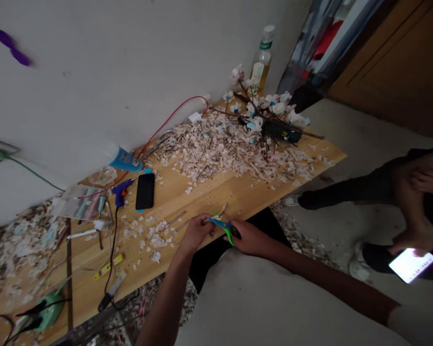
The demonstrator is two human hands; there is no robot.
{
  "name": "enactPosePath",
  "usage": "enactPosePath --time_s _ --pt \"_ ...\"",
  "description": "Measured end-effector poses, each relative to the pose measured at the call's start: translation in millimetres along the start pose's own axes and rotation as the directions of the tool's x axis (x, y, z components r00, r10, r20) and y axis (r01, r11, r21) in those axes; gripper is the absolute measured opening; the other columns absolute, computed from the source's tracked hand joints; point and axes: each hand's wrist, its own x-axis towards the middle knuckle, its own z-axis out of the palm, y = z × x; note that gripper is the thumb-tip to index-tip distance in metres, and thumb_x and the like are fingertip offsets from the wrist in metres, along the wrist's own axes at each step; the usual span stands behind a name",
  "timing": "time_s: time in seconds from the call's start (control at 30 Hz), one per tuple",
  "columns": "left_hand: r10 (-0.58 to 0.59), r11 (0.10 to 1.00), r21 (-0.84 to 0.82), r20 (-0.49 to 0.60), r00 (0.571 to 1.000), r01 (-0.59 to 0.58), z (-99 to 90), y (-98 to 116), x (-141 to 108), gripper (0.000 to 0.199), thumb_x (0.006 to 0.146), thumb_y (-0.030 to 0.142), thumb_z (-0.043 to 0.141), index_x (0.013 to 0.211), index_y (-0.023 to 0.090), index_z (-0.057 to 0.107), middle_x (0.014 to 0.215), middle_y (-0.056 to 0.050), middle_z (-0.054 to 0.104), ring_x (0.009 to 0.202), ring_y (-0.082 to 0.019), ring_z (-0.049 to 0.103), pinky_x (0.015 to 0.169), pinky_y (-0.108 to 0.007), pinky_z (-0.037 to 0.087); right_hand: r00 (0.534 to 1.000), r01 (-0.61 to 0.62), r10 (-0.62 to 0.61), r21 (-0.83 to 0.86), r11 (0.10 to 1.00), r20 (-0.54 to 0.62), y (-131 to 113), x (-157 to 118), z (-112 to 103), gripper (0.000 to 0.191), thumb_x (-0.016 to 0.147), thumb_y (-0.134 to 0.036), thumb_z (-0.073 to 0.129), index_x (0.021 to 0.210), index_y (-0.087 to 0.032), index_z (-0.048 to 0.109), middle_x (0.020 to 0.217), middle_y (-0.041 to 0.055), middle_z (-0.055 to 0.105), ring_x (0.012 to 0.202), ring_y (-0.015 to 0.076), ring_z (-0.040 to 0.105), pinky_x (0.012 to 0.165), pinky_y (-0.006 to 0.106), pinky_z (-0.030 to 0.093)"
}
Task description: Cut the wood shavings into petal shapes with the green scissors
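Observation:
My right hand [247,237] grips a pair of scissors [223,224] with blue and bright green parts, low over the table's front edge. The scissors point left, toward my left hand [198,231]. The fingers of my left hand are pinched together beside the blades; what they hold is too small to make out. A small pale piece [223,208] shows just beyond the scissors. Small pale flakes [159,238] lie scattered on the wooden table [209,192] to the left of my left hand.
A large heap of flakes [216,149] covers the back, beside flowered twigs [260,113] and a bottle [261,65]. Leftward lie a phone [145,191], glue gun [120,191], blue cup [128,160], yellow cutter [108,267] and cords. At right, another person holds a lit phone [411,265].

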Motion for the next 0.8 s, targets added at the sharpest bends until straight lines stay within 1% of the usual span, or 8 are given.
enactPosePath --time_s 0.07,0.17,0.23,0.3,0.43,0.57,0.7,0.8 --pt "-0.002 1.0 -0.015 0.016 1.0 0.002 -0.7 1 1 0.015 0.068 0.025 0.074 0.074 0.014 0.066 0.059 0.002 0.063 0.05 -0.009 0.053 0.054 -0.022 0.045 1.0 0.001 -0.001 0.008 1.0 -0.006 0 0 1 0.018 0.086 -0.035 0.06 0.088 -0.018 0.054 0.083 0.004 0.061 0.072 0.0161 0.053 0.064 0.026 0.035" --pt "-0.054 0.982 -0.179 0.031 0.998 0.059 3.1 0 1 0.024 0.068 0.031 0.079 0.079 0.015 0.066 0.066 0.0 0.066 0.058 -0.011 0.06 0.061 -0.024 0.05 1.0 -0.007 0.007 0.017 1.0 -0.021 0 1 1 0.017 0.087 -0.034 0.059 0.087 -0.018 0.054 0.081 0.004 0.061 0.071 0.016 0.053 0.064 0.026 0.034" --pt "-0.106 0.944 -0.309 0.052 0.993 0.117 7.2 -3 1 0.029 0.067 0.034 0.082 0.081 0.014 0.066 0.072 -0.002 0.068 0.064 -0.012 0.063 0.066 -0.026 0.053 0.999 -0.013 0.013 0.014 1.0 -0.036 0 2 2 0.015 0.087 -0.032 0.058 0.089 -0.017 0.055 0.083 0.0049 0.062 0.073 0.0166 0.054 0.064 0.026 0.035" --pt "-0.149 0.894 -0.42 0.053 0.987 0.157 11.2 -8 1 0.03 0.067 0.033 0.084 0.081 0.013 0.067 0.073 -0.003 0.068 0.066 -0.012 0.064 0.069 -0.026 0.054 0.999 -0.019 0.019 0.007 1.0 -0.045 1 2 2 0.013 0.087 -0.029 0.057 0.091 -0.017 0.055 0.085 0.006 0.063 0.075 0.0173 0.055 0.065 0.027 0.035" --pt "-0.202 0.813 -0.559 -0.008 0.979 0.163 17.5 -20 1 0.027 0.062 0.025 0.086 0.076 0.012 0.069 0.07 -0.001 0.067 0.065 -0.009 0.061 0.067 -0.02 0.053 0.999 -0.017 0.017 -0.006 1.0 -0.045 3 1 3 0.012 0.086 -0.026 0.056 0.093 -0.016 0.055 0.089 0.0075 0.063 0.079 0.0184 0.056 0.068 0.027 0.036" --pt "-0.173 0.833 -0.545 -0.085 0.981 0.1 23.3 -23 1 0.025 0.06 0.025 0.086 0.071 0.011 0.069 0.066 -0.001 0.066 0.06 -0.007 0.058 0.061 -0.018 0.05 0.999 -0.02 0.02 -0.022 1.0 -0.038 0 0 1 0.011 0.087 -0.026 0.056 0.092 -0.017 0.053 0.088 0.0071 0.062 0.078 0.0181 0.056 0.068 0.027 0.036" --pt "-0.114 0.884 -0.468 -0.171 0.979 0.021 28.9 -17 1 0.022 0.058 0.026 0.085 0.067 0.013 0.07 0.062 0.001 0.063 0.057 -0.008 0.055 0.059 -0.019 0.046 0.999 -0.028 0.027 -0.039 0.999 -0.028 -5 1 -1 0.012 0.085 -0.025 0.058 0.092 -0.016 0.052 0.089 0.0077 0.061 0.078 0.0183 0.055 0.068 0.028 0.035" --pt "-0.063 0.917 -0.397 -0.236 0.97 -0.037 31.5 -16 0 0.016 0.06 0.026 0.08 0.066 0.014 0.071 0.061 0.001 0.063 0.056 -0.008 0.053 0.059 -0.02 0.043 0.999 -0.039 0.039 -0.052 0.998 -0.017 -7 2 -1 0.008 0.085 -0.022 0.056 0.089 -0.017 0.051 0.087 0.0073 0.061 0.076 0.018 0.054 0.067 0.028 0.034"
